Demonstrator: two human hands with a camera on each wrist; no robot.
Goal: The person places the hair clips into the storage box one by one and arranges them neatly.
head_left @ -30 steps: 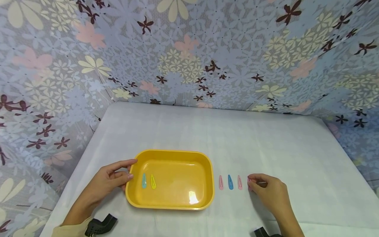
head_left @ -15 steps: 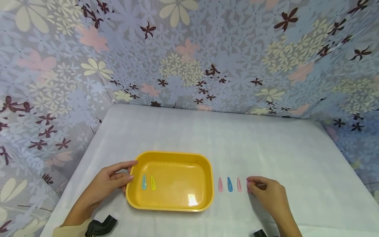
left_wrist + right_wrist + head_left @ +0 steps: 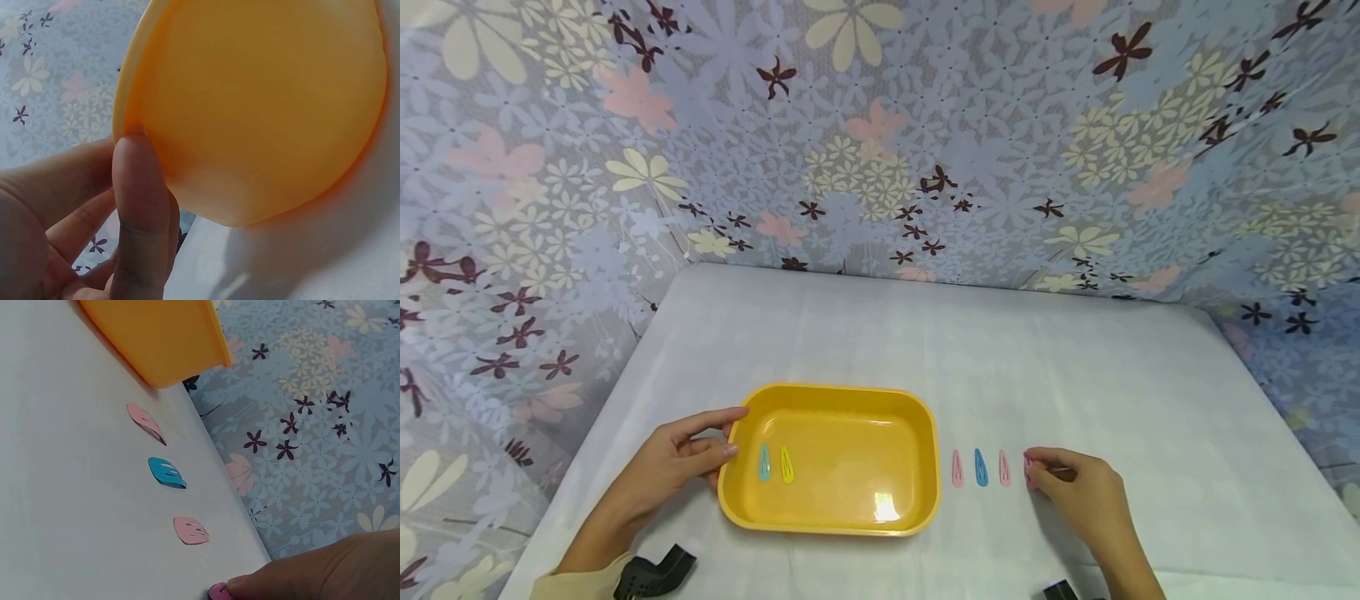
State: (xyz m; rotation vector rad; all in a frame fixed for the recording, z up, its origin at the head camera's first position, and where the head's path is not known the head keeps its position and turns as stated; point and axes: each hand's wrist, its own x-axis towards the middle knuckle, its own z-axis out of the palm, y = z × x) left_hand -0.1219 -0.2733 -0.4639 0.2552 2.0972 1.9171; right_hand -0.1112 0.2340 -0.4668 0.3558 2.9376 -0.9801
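A yellow tray [image 3: 835,530] stands on the white cloth, with a light-blue snap hair clip [image 3: 764,462] and a yellow one lying inside at its left. My left hand [image 3: 681,454] grips the tray's left end, thumb and fingers at the rim. To the right of the tray lie a pink hair clip [image 3: 957,468], a blue hair clip [image 3: 981,467] and another pink clip [image 3: 1004,468], side by side. Beyond these, my right hand [image 3: 1082,487] pinches a magenta hair clip [image 3: 220,592] between thumb and finger, close over the cloth; the fingers partly hide it.
The white cloth [image 3: 880,333] covers the table and reaches to a flower-patterned backdrop [image 3: 880,150] behind and at the sides. A black wrist-camera mount [image 3: 655,571] shows on the left forearm. Another mount [image 3: 1060,591] appears by the right forearm.
The head view has shifted slightly. Both hands keep their places, the left at the tray and the right on the magenta hair clip.
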